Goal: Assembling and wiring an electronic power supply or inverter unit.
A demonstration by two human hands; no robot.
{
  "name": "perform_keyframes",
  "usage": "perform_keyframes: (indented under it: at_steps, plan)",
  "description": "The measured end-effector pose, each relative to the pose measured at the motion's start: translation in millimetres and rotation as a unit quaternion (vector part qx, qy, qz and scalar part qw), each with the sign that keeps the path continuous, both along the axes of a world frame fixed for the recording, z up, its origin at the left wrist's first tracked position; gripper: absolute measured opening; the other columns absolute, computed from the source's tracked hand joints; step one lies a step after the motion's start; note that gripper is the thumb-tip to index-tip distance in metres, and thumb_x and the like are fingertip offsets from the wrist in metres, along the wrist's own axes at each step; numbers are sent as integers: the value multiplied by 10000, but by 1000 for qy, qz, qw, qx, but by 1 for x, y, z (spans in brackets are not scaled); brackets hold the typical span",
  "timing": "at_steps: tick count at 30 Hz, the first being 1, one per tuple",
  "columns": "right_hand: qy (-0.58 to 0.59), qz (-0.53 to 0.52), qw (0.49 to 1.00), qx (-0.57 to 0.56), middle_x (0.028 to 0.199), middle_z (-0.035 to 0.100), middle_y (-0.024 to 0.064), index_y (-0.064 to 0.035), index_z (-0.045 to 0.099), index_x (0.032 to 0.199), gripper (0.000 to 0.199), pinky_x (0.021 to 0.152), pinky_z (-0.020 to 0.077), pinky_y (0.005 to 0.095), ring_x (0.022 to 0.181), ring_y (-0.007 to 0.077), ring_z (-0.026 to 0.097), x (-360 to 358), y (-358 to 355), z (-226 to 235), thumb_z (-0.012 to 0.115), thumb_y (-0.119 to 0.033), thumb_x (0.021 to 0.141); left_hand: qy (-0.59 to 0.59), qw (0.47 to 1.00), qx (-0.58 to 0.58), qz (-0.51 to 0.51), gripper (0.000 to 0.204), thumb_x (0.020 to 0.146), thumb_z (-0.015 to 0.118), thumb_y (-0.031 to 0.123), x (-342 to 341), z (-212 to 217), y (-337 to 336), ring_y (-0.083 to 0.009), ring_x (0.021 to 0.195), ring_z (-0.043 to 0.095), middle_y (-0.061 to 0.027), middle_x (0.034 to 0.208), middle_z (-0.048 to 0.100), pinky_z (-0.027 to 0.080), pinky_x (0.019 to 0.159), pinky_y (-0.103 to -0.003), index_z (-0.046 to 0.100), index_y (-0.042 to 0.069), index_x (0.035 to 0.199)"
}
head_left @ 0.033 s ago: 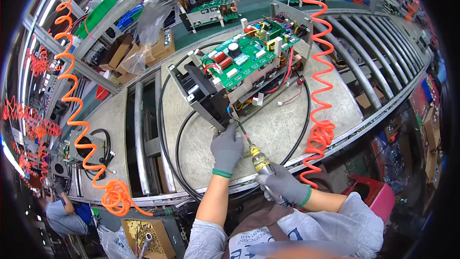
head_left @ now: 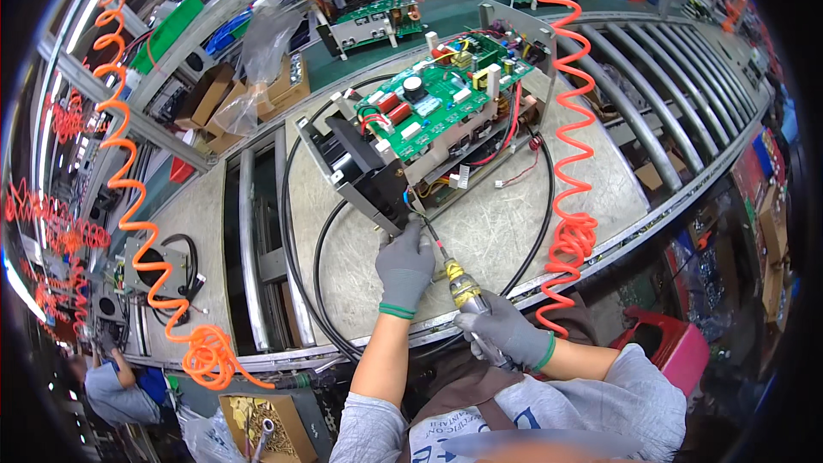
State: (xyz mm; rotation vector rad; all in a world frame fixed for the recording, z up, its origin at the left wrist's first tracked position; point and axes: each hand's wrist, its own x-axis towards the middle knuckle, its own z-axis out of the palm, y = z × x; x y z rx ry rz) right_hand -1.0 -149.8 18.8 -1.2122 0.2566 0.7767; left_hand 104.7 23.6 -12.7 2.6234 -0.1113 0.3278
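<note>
My right hand (head_left: 510, 332), in a grey glove, is wrapped round a power screwdriver (head_left: 464, 285) with a yellow and grey body. Its thin bit slants up and left to the lower front corner of an open metal chassis (head_left: 367, 199). At that same corner my gloved left hand (head_left: 406, 267) has its fingers drawn together, close to the bit's tip. What they pinch there is hidden. On top of the chassis sits a green circuit board (head_left: 446, 103) with red and black cylindrical parts. Red, yellow and blue wires show around the chassis.
A black cable (head_left: 319, 279) loops around the chassis on the work board (head_left: 591, 197). Coiled orange air hoses (head_left: 576, 150) hang on both sides. Metal rollers (head_left: 660, 111) run at right. A carton of screws (head_left: 273, 437) stands lower left, near another person (head_left: 120, 390).
The view has shifted very slightly. My hands, the screwdriver and the chassis keep the same places relative to each other.
</note>
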Motion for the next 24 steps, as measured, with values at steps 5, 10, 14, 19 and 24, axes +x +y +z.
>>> perform_keyframes:
  at_steps: [5, 10, 14, 19, 24]
  plan:
    - [-4, -15, 1000, -13, 699, 544, 35, -23, 464, 1076, 414, 447, 460, 253, 518, 109, 558, -4, 8, -7, 679, -294, 848, 28, 999, -22, 5, 343, 851, 537, 249, 0, 2, 1, -371, 859, 643, -183, 926, 680, 494, 816, -449, 634, 146, 1163]
    - [3, -30, 999, 19, 704, 543, 28, -37, 476, 1055, 372, 443, 454, 249, 514, 106, 548, -3, 8, -2, 666, -279, 848, -8, 1000, -10, 1, 320, 850, 529, 230, 2, -1, 3, -332, 839, 661, -146, 907, 695, 481, 900, -432, 636, 157, 1142]
    - [17, -52, 998, 21, 705, 540, 27, -42, 478, 1047, 344, 441, 448, 247, 509, 106, 542, -7, 17, -2, 662, -250, 845, -35, 998, 37, -21, 354, 834, 524, 193, 5, -8, 4, -320, 775, 664, -144, 794, 687, 464, 939, -430, 623, 147, 1171]
    - [7, -76, 997, 10, 698, 542, 34, -37, 471, 1058, 363, 440, 444, 251, 505, 108, 541, -9, 36, -5, 683, -238, 843, -37, 998, 36, -37, 378, 835, 517, 183, 6, -11, 8, -309, 813, 663, -132, 878, 693, 475, 915, -421, 604, 126, 1198]
    - [-11, -94, 995, -26, 724, 540, 18, -32, 479, 1079, 378, 451, 440, 252, 519, 91, 532, -9, 48, -5, 700, -221, 837, 30, 999, 23, -19, 383, 854, 511, 191, 2, -3, 4, -309, 852, 658, -119, 978, 688, 512, 801, -410, 594, 126, 1222]
